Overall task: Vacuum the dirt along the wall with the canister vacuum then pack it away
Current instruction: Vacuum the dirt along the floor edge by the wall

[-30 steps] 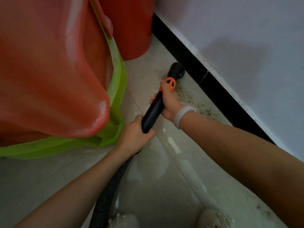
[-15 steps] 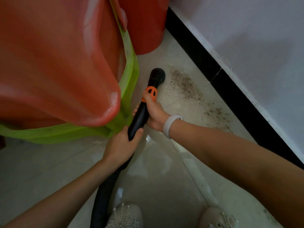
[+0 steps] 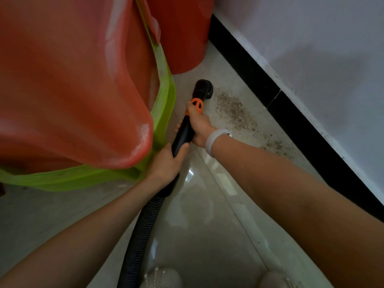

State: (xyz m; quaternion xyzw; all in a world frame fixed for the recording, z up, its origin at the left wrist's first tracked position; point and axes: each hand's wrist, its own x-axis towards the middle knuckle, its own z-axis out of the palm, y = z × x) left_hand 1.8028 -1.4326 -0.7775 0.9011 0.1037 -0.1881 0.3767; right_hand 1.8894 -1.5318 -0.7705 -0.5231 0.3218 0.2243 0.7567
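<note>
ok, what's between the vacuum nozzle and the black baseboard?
Head view: a patch of dirt on bare floor tile, right of the nozzle, short of the baseboard.

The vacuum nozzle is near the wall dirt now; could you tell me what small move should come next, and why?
Probably sweep the nozzle right, onto the dirt beside it. The speckled patch lies uncollected between nozzle and black baseboard, and both the right hand and left hand already grip the wand.

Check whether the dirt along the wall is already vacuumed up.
Not yet: a patch of dirt lies beside the black baseboard, right of the vacuum nozzle.
</note>
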